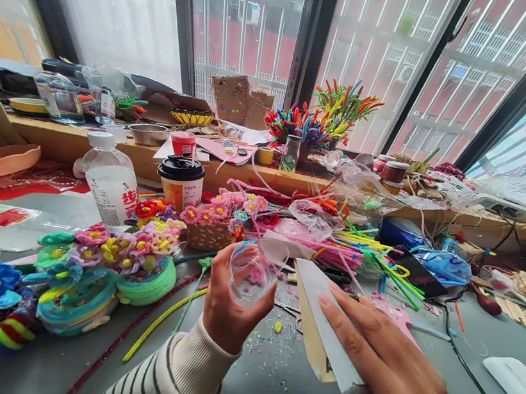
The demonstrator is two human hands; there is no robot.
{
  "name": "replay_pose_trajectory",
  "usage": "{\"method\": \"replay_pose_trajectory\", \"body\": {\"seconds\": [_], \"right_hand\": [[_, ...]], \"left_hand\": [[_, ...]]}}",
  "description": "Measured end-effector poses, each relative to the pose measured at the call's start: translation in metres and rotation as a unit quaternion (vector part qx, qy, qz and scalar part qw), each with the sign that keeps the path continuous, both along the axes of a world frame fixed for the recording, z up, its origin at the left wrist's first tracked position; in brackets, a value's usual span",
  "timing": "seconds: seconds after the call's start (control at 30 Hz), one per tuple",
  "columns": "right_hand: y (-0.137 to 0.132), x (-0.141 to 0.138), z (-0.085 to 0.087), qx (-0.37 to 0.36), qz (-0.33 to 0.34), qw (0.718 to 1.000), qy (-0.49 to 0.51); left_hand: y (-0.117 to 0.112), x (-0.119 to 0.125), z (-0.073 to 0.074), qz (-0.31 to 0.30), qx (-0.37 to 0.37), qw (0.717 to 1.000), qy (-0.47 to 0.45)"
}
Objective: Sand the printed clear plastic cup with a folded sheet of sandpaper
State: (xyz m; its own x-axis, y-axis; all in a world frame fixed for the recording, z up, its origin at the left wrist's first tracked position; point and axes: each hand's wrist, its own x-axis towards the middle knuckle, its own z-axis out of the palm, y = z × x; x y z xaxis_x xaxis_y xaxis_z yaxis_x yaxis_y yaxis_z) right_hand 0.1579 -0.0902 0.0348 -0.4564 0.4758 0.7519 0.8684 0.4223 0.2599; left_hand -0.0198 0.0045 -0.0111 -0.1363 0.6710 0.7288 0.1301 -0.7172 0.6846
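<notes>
My left hand [228,312], in a striped knit sleeve, is wrapped round a small clear plastic cup [252,279]. The cup tilts so its round opening faces me, and a thin clear lid [275,250] stands up at its rim. On the right, my right hand [381,361] grips a flat piece of grey-and-tan cardboard [323,328], fingers along its face and thumb hidden behind it. The two hands are apart. Beneath and between them, scissors [293,314], glitter specks [271,353] and a small yellow bit [277,326] lie on the grey table.
Pipe-cleaner flower pots [145,278] crowd the left, near a water bottle [109,180] and a lidded coffee cup [180,183]. Loose pipe cleaners [348,247] pile up behind my hands. A black cable [469,360] and a white device [516,385] lie right. A cluttered wooden ledge [228,170] runs behind.
</notes>
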Motion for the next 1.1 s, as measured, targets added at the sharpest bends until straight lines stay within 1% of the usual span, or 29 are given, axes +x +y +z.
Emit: {"method": "replay_pose_trajectory", "body": {"seconds": [0.13, 0.23, 0.37, 0.43, 0.53, 0.6, 0.7, 0.83, 0.97, 1.1], "right_hand": [[0.000, -0.005, -0.002, -0.007, 0.025, 1.000, 0.010], [0.001, -0.009, -0.002, -0.011, 0.019, 1.000, 0.019], [-0.001, -0.012, -0.001, 0.010, 0.023, 1.000, 0.017], [-0.002, -0.013, -0.002, 0.016, 0.025, 0.999, 0.016], [-0.002, -0.013, -0.002, 0.007, 0.009, 1.000, 0.007], [-0.002, -0.012, -0.003, 0.008, 0.004, 1.000, 0.006], [-0.001, -0.011, -0.002, 0.015, 0.016, 1.000, 0.007], [0.000, -0.010, -0.001, 0.001, 0.008, 1.000, 0.001], [-0.001, -0.009, -0.003, 0.006, 0.016, 0.999, 0.028], [-0.001, -0.006, -0.004, -0.015, 0.007, 0.999, 0.033]], "left_hand": [[-0.001, 0.000, -0.001, 0.000, -0.009, 1.000, 0.003], [-0.001, 0.001, 0.000, -0.005, -0.010, 1.000, 0.000], [-0.001, 0.001, 0.000, -0.008, -0.010, 1.000, -0.011], [-0.001, 0.000, -0.001, -0.007, -0.018, 1.000, -0.005], [-0.001, -0.002, -0.002, 0.007, -0.012, 1.000, 0.020], [-0.001, -0.002, -0.002, 0.014, 0.001, 0.999, 0.030], [-0.001, -0.003, 0.000, 0.026, 0.024, 0.999, 0.037], [0.002, -0.004, 0.001, 0.034, 0.075, 0.995, 0.052], [0.005, -0.007, 0.001, 0.069, 0.126, 0.986, 0.085], [0.007, -0.010, 0.005, 0.104, 0.186, 0.969, 0.124]]}}
